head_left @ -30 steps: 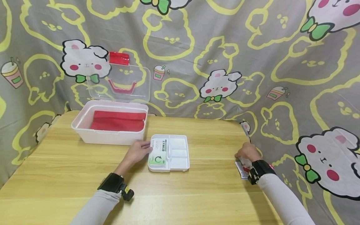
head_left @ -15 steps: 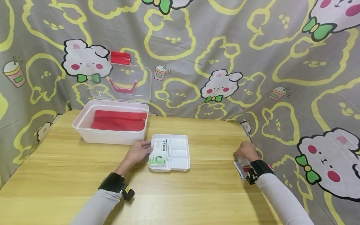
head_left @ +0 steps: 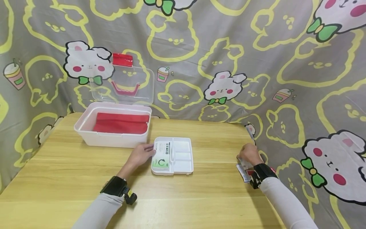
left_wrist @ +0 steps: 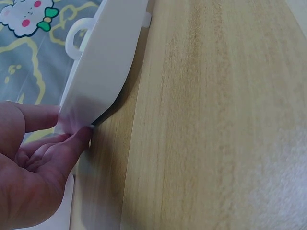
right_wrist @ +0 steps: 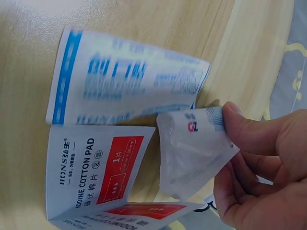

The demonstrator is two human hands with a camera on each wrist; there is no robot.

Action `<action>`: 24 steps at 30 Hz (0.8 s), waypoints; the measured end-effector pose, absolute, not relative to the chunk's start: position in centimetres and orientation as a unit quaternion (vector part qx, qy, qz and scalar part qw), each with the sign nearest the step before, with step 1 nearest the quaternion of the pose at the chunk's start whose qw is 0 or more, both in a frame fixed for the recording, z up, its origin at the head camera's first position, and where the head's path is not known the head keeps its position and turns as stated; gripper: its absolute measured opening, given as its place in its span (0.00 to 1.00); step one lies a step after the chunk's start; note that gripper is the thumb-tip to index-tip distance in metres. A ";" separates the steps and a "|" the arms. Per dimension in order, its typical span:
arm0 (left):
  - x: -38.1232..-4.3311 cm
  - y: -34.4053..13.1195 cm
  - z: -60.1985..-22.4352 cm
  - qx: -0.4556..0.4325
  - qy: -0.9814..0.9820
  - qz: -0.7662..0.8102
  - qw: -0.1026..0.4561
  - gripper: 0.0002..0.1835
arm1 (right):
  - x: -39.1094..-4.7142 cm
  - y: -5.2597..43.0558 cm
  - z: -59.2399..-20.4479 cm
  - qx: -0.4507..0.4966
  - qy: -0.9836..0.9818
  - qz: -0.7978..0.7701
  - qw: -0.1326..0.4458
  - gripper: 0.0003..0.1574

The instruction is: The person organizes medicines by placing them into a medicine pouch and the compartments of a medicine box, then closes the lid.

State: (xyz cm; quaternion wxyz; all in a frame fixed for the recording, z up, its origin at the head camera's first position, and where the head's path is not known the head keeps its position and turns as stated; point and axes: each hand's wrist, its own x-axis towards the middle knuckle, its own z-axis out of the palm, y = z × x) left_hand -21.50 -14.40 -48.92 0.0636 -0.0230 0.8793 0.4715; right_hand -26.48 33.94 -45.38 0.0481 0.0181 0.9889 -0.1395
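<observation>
My left hand [head_left: 140,156] pinches the left edge of a white divided tray [left_wrist: 103,62], thumb low on its side wall and fingers at the rim. A flat white and green box [head_left: 161,155] lies in the tray's left compartment. At the table's right side, my right hand [right_wrist: 264,158] pinches a small white sachet [right_wrist: 192,148] between thumb and fingers. Beside that sachet are a blue and white printed packet [right_wrist: 120,79] and a red and white iodine cotton pad sachet [right_wrist: 91,167], with a second iodine sachet [right_wrist: 148,211] below it.
A white box [head_left: 111,140] with a raised clear lid [head_left: 143,86] stands at the back left, a red pouch [head_left: 123,122] inside. The tray's right compartments [head_left: 183,156] are bare. A patterned curtain [head_left: 177,105] borders the wooden table [head_left: 186,203] behind and at right.
My right hand has shifted slightly left at the table's right side, with the packets under it. My left hand and the tray stay in place.
</observation>
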 end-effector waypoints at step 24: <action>-21.3 -14.4 -48.7 -0.026 0.877 0.476 0.064 0.25 | -27.3 30.0 -43.0 -0.035 0.986 -0.156 -0.041 0.19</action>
